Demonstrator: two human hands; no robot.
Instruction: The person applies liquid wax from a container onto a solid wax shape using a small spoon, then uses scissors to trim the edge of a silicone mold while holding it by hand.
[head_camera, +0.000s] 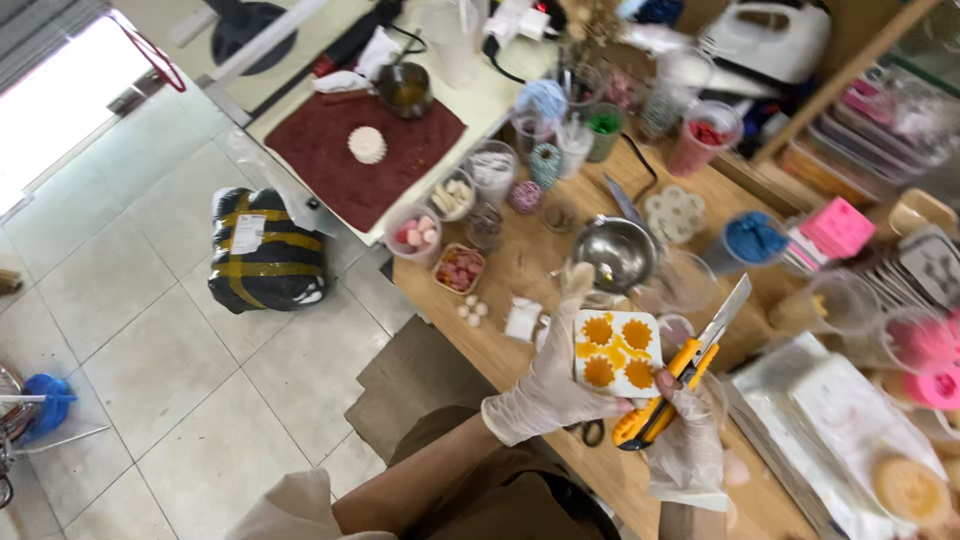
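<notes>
My left hand (552, 385), in a thin clear glove, holds a white square mould (617, 352) with four orange flower-shaped fillings. It grips the mould from the left and underneath, above the wooden table (505, 345). My right hand (686, 445), also gloved, grips a yellow utility knife (672, 392). The knife's blade is extended and points up and to the right, just past the mould's right edge.
A steel bowl (614, 252) stands behind the mould. Several plastic cups and tubs of coloured pieces crowd the table's far side. A red mat (330, 160) with a white shape lies on a second table. A wrapped black bundle (262, 250) and flattened cardboard (400, 385) lie on the tiled floor.
</notes>
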